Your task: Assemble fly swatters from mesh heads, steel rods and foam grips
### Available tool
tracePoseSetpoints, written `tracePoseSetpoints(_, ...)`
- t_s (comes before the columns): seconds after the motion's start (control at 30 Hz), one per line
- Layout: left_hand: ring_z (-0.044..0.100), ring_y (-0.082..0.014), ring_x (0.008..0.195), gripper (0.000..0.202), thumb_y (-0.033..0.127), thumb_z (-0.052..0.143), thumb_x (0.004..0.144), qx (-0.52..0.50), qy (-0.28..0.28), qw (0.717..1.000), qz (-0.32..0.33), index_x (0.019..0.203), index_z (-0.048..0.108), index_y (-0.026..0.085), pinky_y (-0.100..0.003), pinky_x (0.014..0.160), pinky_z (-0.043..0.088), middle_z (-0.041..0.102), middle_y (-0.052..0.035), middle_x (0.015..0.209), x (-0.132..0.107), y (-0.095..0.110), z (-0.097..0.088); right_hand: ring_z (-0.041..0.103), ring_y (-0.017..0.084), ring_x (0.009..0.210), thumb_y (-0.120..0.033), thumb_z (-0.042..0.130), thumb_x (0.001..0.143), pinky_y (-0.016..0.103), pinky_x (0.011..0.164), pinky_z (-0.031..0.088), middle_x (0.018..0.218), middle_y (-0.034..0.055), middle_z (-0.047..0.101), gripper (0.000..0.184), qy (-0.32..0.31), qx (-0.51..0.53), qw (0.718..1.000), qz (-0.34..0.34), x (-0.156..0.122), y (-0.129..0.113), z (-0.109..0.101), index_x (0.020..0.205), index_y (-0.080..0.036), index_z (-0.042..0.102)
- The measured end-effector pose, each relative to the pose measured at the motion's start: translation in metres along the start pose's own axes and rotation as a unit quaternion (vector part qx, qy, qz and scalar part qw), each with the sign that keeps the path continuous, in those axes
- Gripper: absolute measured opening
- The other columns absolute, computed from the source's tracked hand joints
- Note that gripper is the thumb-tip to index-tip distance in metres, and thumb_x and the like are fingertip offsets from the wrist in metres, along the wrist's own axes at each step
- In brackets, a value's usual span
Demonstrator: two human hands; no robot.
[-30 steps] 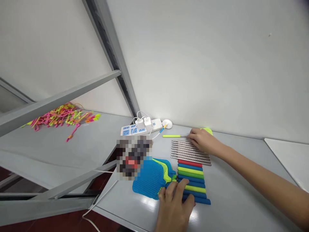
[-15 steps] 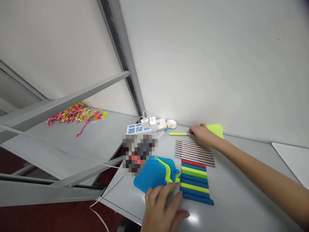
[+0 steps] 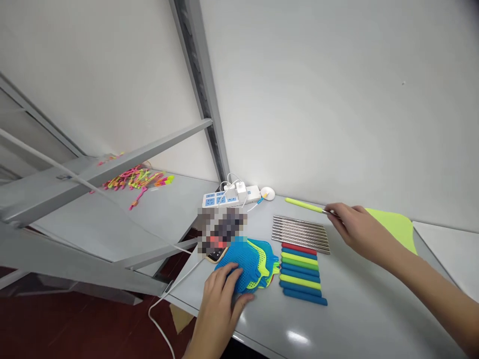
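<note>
A yellow-green fly swatter is pinched in my right hand [image 3: 355,228]; its handle [image 3: 304,205] points left and its flat head [image 3: 394,225] shows behind my wrist. The metal shaft is mostly hidden by my fingers. My left hand [image 3: 220,299] lies open, fingertips on the near edge of a stack of blue and yellow-green perforated swatter heads [image 3: 243,262]. Between the hands, several metal rods [image 3: 299,235] lie side by side. Below them is a row of red, blue, yellow and green handles [image 3: 301,274].
Behind the heads sit a white power strip [image 3: 220,198] with plugs and a round white device [image 3: 267,193]. A partly pixelated phone [image 3: 216,254] lies beside the stack. Grey shelf bars [image 3: 149,144] stand left, with colourful small items [image 3: 138,178] beyond. A white panel [image 3: 449,249] lies right.
My right hand has moved right with the fly swatter, which now tilts and lies farther from the power strip. My left hand has shifted left along the swatter heads. The view has shifted slightly.
</note>
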State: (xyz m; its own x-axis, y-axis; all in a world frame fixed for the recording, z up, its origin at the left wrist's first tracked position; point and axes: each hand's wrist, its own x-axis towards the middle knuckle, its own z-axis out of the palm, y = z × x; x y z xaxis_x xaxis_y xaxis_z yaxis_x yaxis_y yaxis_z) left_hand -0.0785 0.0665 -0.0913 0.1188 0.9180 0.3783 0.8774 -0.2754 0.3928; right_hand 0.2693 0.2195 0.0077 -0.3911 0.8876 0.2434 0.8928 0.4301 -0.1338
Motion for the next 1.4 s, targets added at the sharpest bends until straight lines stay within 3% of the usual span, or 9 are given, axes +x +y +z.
tracePoseSetpoints(0.2,0.054,-0.0281,0.114,0.032,0.032,0.064,0.091,-0.034,-0.011,0.999,-0.015,0.121,0.057,0.027,-0.045,0.093,0.048,0.058,-0.0075,0.128,0.008,0.007,0.006,0.062,0.026,0.087,-0.051,0.039,0.098,0.037,0.071,0.048,0.097,0.0044,0.07,0.032,0.01,0.056,0.994,0.09,-0.082,0.006,-0.006,0.114,-0.028,0.053)
tracePoseSetpoints(0.37,0.053,-0.0278,0.117,0.03,0.03,0.065,0.091,-0.061,-0.01,0.998,-0.022,0.119,0.057,0.027,-0.046,0.094,0.047,0.058,-0.007,0.127,0.014,0.017,0.007,0.062,0.026,0.092,-0.053,0.041,0.096,0.039,0.075,0.05,0.104,0.0048,0.068,0.033,0.025,0.072,0.994,0.081,-0.121,0.001,-0.004,0.115,-0.029,0.054)
tracePoseSetpoints(0.77,0.052,-0.0258,0.12,0.019,0.029,0.058,0.094,-0.131,0.042,0.989,-0.055,0.112,0.062,0.027,-0.044,0.097,0.048,0.058,-0.0068,0.127,0.013,0.014,-0.004,0.059,0.022,0.08,-0.045,0.042,0.099,0.037,0.073,0.045,0.098,0.0028,0.066,0.028,-0.015,0.036,0.999,-0.017,-0.14,-0.028,0.0,0.118,-0.03,0.055)
tracePoseSetpoints(0.87,0.053,-0.0236,0.115,0.016,0.022,0.052,0.096,-0.143,0.076,0.987,-0.023,0.109,0.061,0.025,-0.041,0.094,0.048,0.061,-0.0074,0.121,0.013,0.029,-0.011,0.058,0.02,0.073,-0.042,0.042,0.1,0.035,0.068,0.043,0.092,0.0019,0.066,0.025,-0.005,0.031,0.998,-0.059,-0.139,-0.041,-0.005,0.116,-0.03,0.057)
tracePoseSetpoints(0.97,0.054,-0.0224,0.111,0.019,0.02,0.048,0.097,-0.148,0.092,0.982,0.067,0.115,0.056,0.022,-0.041,0.095,0.046,0.061,-0.0092,0.117,0.02,0.065,-0.018,0.057,0.019,0.066,-0.04,0.043,0.1,0.033,0.064,0.04,0.082,0.0014,0.066,0.023,-0.001,0.028,0.994,-0.106,-0.13,-0.059,-0.01,0.105,-0.028,0.062)
tracePoseSetpoints(1.07,0.056,-0.026,0.107,0.029,0.04,0.053,0.096,-0.082,0.06,0.977,0.188,0.117,0.056,0.021,-0.053,0.104,0.035,0.064,-0.0094,0.117,0.036,0.11,-0.018,0.056,0.018,0.06,-0.036,0.04,0.101,0.031,0.06,0.038,0.073,0.0016,0.065,0.028,-0.027,0.047,0.991,-0.122,-0.116,-0.076,-0.015,0.086,-0.026,0.062)
tracePoseSetpoints(1.17,0.06,-0.0244,0.092,0.023,0.041,0.05,0.097,0.025,0.004,0.976,0.214,0.1,0.059,0.019,-0.056,0.102,0.035,0.066,-0.0054,0.093,0.057,0.142,-0.013,0.055,0.017,0.057,-0.033,0.035,0.102,0.029,0.056,0.038,0.068,0.0004,0.064,0.034,-0.095,0.102,0.987,-0.083,-0.103,-0.081,-0.023,0.078,-0.025,0.057)
tracePoseSetpoints(1.3,0.064,-0.0254,0.08,0.01,0.015,0.049,0.094,0.062,-0.179,0.961,0.203,0.094,0.059,0.017,-0.043,0.079,0.047,0.065,-0.0076,0.081,0.086,0.156,-0.015,0.061,0.017,0.065,-0.03,0.03,0.103,0.028,0.06,0.041,0.081,-0.0015,0.07,0.033,-0.179,0.188,0.965,-0.046,-0.093,-0.068,-0.035,0.085,-0.027,0.057)
tracePoseSetpoints(1.4,0.064,-0.0238,0.071,0.01,0.017,0.049,0.093,0.016,-0.253,0.945,0.209,0.097,0.059,0.017,-0.032,0.061,0.043,0.066,-0.0082,0.079,0.106,0.159,-0.023,0.054,0.018,0.056,-0.018,0.032,0.098,0.028,0.055,0.032,0.068,-0.0021,0.065,0.029,-0.132,0.077,0.984,-0.087,-0.092,-0.053,-0.037,0.081,-0.026,0.054)
